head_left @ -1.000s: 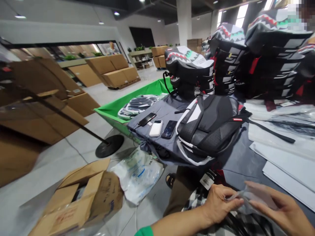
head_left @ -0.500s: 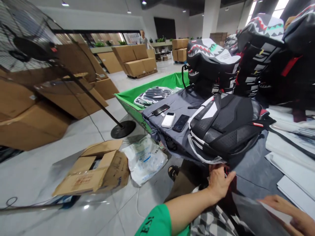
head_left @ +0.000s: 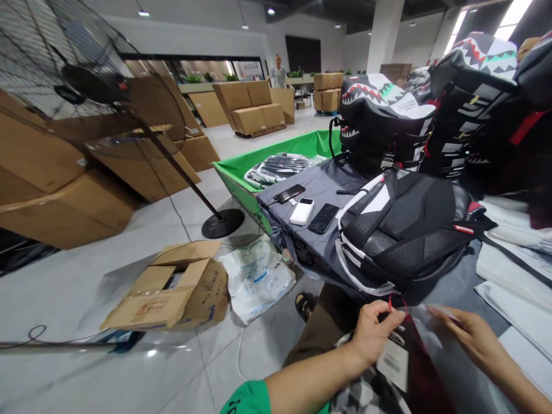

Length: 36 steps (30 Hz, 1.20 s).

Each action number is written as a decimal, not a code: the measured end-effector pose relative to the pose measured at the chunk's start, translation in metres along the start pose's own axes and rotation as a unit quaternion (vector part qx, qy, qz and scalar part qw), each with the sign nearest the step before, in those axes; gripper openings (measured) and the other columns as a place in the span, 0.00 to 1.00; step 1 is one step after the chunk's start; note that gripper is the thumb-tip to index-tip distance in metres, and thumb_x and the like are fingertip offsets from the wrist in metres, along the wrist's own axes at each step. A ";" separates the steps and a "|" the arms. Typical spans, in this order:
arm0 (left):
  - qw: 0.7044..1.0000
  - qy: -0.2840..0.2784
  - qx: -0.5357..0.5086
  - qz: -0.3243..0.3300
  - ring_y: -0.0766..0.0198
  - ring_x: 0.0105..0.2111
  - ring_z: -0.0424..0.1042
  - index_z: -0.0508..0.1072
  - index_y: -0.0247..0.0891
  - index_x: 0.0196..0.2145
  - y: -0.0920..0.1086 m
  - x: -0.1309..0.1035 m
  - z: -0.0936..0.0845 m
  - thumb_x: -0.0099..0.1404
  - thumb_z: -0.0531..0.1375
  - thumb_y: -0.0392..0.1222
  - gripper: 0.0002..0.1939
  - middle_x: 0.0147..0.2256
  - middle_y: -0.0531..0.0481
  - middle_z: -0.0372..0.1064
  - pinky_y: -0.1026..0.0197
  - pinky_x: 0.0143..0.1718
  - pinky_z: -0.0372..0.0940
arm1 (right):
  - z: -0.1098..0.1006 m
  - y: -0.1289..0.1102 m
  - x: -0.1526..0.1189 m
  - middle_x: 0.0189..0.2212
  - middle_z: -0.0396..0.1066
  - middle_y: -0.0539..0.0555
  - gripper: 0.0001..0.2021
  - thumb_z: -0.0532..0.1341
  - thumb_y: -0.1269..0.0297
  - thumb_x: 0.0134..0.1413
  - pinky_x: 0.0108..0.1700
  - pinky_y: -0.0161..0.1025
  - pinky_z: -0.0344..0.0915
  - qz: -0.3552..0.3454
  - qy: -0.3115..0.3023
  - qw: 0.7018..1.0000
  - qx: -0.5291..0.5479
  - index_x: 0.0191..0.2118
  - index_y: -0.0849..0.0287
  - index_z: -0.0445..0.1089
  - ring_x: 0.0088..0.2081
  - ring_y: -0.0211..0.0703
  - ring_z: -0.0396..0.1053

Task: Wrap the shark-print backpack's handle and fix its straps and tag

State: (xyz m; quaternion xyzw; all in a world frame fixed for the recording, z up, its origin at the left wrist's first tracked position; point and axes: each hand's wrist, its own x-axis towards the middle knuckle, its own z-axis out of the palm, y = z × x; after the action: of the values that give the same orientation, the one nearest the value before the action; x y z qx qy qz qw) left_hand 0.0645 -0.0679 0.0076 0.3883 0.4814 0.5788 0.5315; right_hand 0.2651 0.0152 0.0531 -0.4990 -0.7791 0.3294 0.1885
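My left hand (head_left: 374, 330) pinches the red string (head_left: 394, 303) of a hang tag (head_left: 393, 363). The tag hangs below the fingers, dark at the top with a white barcode label. Behind it lies dark red material (head_left: 425, 374), whose kind I cannot make out. My right hand (head_left: 472, 339) is closed on the edge of a clear plastic bag (head_left: 451, 368), just right of the tag. A black and white backpack (head_left: 405, 230) lies on the grey-covered table (head_left: 323, 178) beyond both hands, straps up.
On the table's left are two phones (head_left: 323, 218) (head_left: 290, 194) and a white power bank (head_left: 302, 211). Shark-print backpacks (head_left: 383, 121) stand behind. White plastic bags (head_left: 509, 259) lie at right. An open carton (head_left: 172, 293), a plastic sack (head_left: 259, 279) and a fan (head_left: 222, 221) occupy the floor.
My left hand has drawn back from the backpack's lower edge, bringing the string and tag into view. The right hand has moved up and left with the plastic bag. The view has shifted slightly.
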 end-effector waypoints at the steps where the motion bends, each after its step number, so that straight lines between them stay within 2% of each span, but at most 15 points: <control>1: 1.000 -0.003 0.010 0.006 0.65 0.28 0.61 0.76 0.35 0.25 0.001 -0.004 0.002 0.56 0.65 0.68 0.29 0.25 0.52 0.65 0.62 0.33 0.58 | 0.007 -0.004 0.007 0.24 0.75 0.57 0.39 0.53 0.20 0.43 0.32 0.43 0.73 0.010 -0.020 1.000 0.015 0.23 0.57 0.77 0.29 0.55 0.73; 5: 0.988 -0.026 0.137 0.064 0.61 0.31 0.68 0.80 0.38 0.33 -0.004 -0.017 0.007 0.68 0.60 0.58 0.20 0.30 0.48 0.72 0.61 0.34 0.62 | 0.022 -0.014 0.022 0.23 0.71 0.54 0.37 0.57 0.22 0.42 0.33 0.41 0.69 0.030 -0.113 0.987 0.112 0.22 0.59 0.71 0.29 0.50 0.69; 7: 0.958 -0.058 0.258 0.113 0.60 0.31 0.70 0.79 0.39 0.35 -0.013 -0.016 0.008 0.72 0.57 0.52 0.17 0.30 0.48 0.73 0.61 0.36 0.64 | 0.023 -0.020 0.025 0.23 0.70 0.53 0.37 0.57 0.23 0.44 0.32 0.40 0.67 0.054 -0.108 0.982 0.148 0.25 0.60 0.71 0.28 0.46 0.66; 11: 0.845 -0.134 0.476 0.202 0.58 0.31 0.72 0.76 0.37 0.37 -0.031 -0.007 0.010 0.69 0.59 0.38 0.06 0.30 0.46 0.73 0.58 0.38 0.65 | 0.030 -0.030 0.027 0.20 0.67 0.53 0.33 0.60 0.27 0.42 0.28 0.38 0.63 0.089 -0.065 0.988 0.109 0.23 0.59 0.68 0.24 0.42 0.62; 12: 0.833 -0.138 0.492 0.211 0.58 0.32 0.72 0.76 0.36 0.37 -0.032 -0.006 0.009 0.67 0.60 0.37 0.04 0.30 0.46 0.73 0.57 0.40 0.65 | 0.033 -0.031 0.027 0.19 0.66 0.52 0.30 0.61 0.30 0.41 0.26 0.37 0.61 0.083 -0.047 0.992 0.079 0.22 0.58 0.67 0.24 0.42 0.62; 13: 0.838 -0.131 0.486 0.211 0.57 0.33 0.72 0.75 0.36 0.36 -0.031 -0.006 0.007 0.66 0.61 0.36 0.03 0.30 0.46 0.72 0.56 0.41 0.65 | 0.037 -0.031 0.027 0.17 0.66 0.51 0.28 0.62 0.33 0.39 0.25 0.37 0.59 0.075 -0.024 0.996 0.049 0.21 0.57 0.65 0.23 0.41 0.61; 15: 0.892 -0.064 0.411 0.175 0.58 0.35 0.72 0.75 0.37 0.36 -0.029 -0.009 0.001 0.66 0.62 0.40 0.04 0.33 0.46 0.72 0.57 0.41 0.65 | 0.042 -0.030 0.028 0.15 0.63 0.50 0.24 0.60 0.37 0.38 0.22 0.37 0.55 0.069 0.017 0.997 0.007 0.18 0.56 0.64 0.20 0.39 0.58; 17: 0.955 0.057 0.275 0.097 0.59 0.38 0.71 0.74 0.38 0.38 -0.027 -0.012 -0.005 0.66 0.63 0.46 0.09 0.37 0.46 0.71 0.58 0.41 0.65 | 0.044 -0.028 0.029 0.13 0.59 0.49 0.22 0.57 0.39 0.38 0.21 0.37 0.52 0.077 0.026 0.997 0.005 0.17 0.55 0.63 0.19 0.38 0.55; 19: 0.984 0.144 0.099 0.014 0.58 0.41 0.72 0.72 0.37 0.42 -0.027 -0.013 -0.008 0.61 0.67 0.51 0.17 0.41 0.44 0.72 0.57 0.45 0.66 | 0.042 -0.027 0.030 0.14 0.59 0.49 0.21 0.56 0.41 0.37 0.21 0.37 0.52 0.086 0.007 0.996 0.025 0.17 0.55 0.63 0.19 0.38 0.55; 22: 0.975 0.159 -0.144 -0.065 0.54 0.44 0.74 0.71 0.36 0.43 -0.026 -0.006 -0.002 0.50 0.73 0.55 0.29 0.42 0.42 0.76 0.53 0.50 0.66 | 0.038 -0.029 0.032 0.14 0.59 0.49 0.20 0.56 0.41 0.37 0.21 0.36 0.52 0.089 -0.013 0.995 0.049 0.18 0.55 0.63 0.19 0.37 0.55; 24: 0.959 0.156 -0.208 -0.115 0.53 0.41 0.74 0.74 0.34 0.41 -0.022 0.003 0.004 0.45 0.74 0.54 0.30 0.39 0.42 0.77 0.52 0.47 0.67 | 0.036 -0.029 0.033 0.14 0.58 0.49 0.20 0.56 0.42 0.36 0.21 0.36 0.51 0.092 -0.017 0.994 0.048 0.17 0.55 0.61 0.19 0.37 0.54; 26: 0.952 0.174 -0.211 -0.137 0.54 0.39 0.74 0.76 0.33 0.38 -0.015 0.012 0.009 0.43 0.74 0.51 0.27 0.36 0.43 0.77 0.53 0.45 0.67 | 0.035 -0.029 0.034 0.13 0.59 0.49 0.20 0.55 0.42 0.36 0.21 0.36 0.52 0.093 -0.022 0.994 0.044 0.17 0.55 0.61 0.19 0.37 0.55; 31: 0.954 0.222 -0.181 -0.089 0.62 0.30 0.68 0.74 0.35 0.24 -0.011 0.021 0.012 0.43 0.71 0.42 0.12 0.25 0.52 0.72 0.59 0.39 0.63 | 0.034 -0.028 0.037 0.13 0.59 0.49 0.19 0.53 0.43 0.37 0.22 0.36 0.52 0.091 -0.040 0.994 0.037 0.17 0.55 0.62 0.19 0.38 0.56; 33: 0.949 0.217 -0.203 -0.102 0.65 0.27 0.65 0.72 0.36 0.21 -0.014 0.021 0.014 0.42 0.71 0.41 0.12 0.22 0.54 0.68 0.60 0.36 0.61 | 0.035 -0.031 0.038 0.12 0.58 0.49 0.19 0.53 0.43 0.37 0.21 0.36 0.51 0.089 -0.019 0.996 0.002 0.15 0.54 0.59 0.19 0.39 0.56; 36: 0.940 0.191 -0.257 -0.122 0.65 0.27 0.66 0.74 0.34 0.25 -0.015 0.022 0.018 0.40 0.72 0.43 0.16 0.24 0.52 0.71 0.60 0.35 0.61 | 0.036 -0.037 0.037 0.11 0.58 0.50 0.23 0.54 0.38 0.37 0.21 0.37 0.51 0.089 0.019 0.995 -0.050 0.12 0.54 0.57 0.18 0.39 0.57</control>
State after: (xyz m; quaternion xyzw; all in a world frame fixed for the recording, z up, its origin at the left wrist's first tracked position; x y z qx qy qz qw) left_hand 0.0826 -0.0442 -0.0037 0.0590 0.4528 0.6769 0.5773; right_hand 0.2026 0.0269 0.0521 -0.5811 -0.7436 0.2960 0.1477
